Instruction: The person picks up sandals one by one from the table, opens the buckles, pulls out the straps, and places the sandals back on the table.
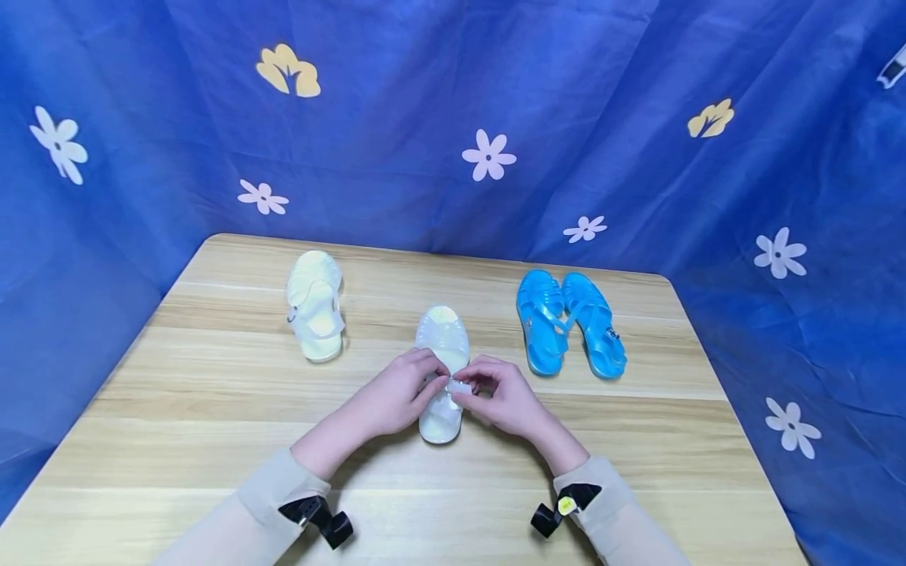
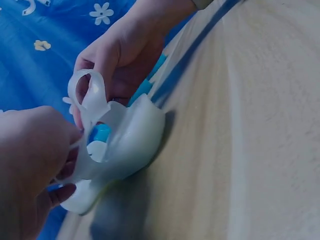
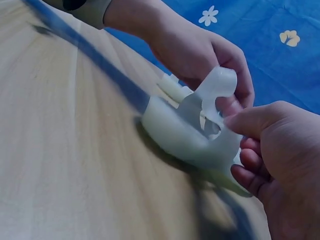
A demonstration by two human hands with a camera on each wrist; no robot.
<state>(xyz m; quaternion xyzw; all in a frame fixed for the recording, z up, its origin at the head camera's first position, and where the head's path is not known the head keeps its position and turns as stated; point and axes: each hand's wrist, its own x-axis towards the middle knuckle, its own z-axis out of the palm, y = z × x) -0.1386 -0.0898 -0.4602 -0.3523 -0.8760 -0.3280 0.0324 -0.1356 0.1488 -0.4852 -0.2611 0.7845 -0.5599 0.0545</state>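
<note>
A white jelly sandal (image 1: 442, 334) lies sole down on the wooden table, toe pointing away from me. Its ankle strap (image 1: 460, 387) is raised between my hands. My left hand (image 1: 405, 391) pinches the strap from the left side. From the right, my right hand (image 1: 504, 397) holds the strap between thumb and fingers. In the left wrist view the strap (image 2: 94, 102) bends into a loop above the heel part. The right wrist view shows the heel cup (image 3: 172, 132) standing upright, with my right thumb on the strap. The buckle is mostly hidden behind fingers.
A second white sandal (image 1: 316, 303) stands at the left with its strap across it. To the right lies a pair of blue sandals, one blue sandal (image 1: 545, 346) beside the other blue sandal (image 1: 600, 338). A blue flowered curtain (image 1: 396, 141) hangs behind the table (image 1: 212, 377).
</note>
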